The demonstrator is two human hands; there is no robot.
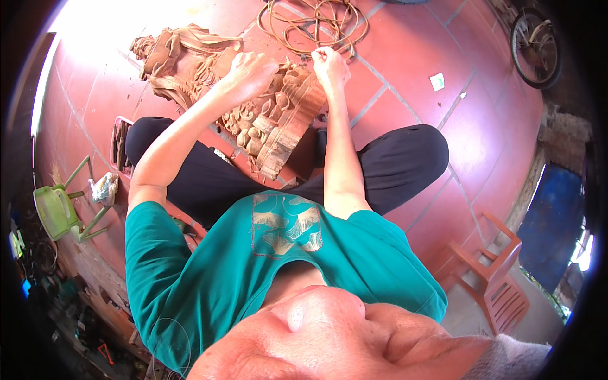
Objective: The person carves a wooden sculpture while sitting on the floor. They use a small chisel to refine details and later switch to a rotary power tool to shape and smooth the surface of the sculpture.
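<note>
A brown wood carving lies on its side in front of my crossed legs. Draped, cloth-like folds show at its far left end. Dense rounded relief covers the part near its flat base. My left hand is closed over the carving's upper side, knuckles up; anything in its fingers is hidden. Just past the base edge, my right hand has its fingers pinched together. Whatever it may hold is too small to make out.
A coiled orange-brown cord lies on the red tile floor beyond my right hand. A green stool with a plastic bag is at left. A reddish plastic chair is at right; a bicycle wheel stands far right.
</note>
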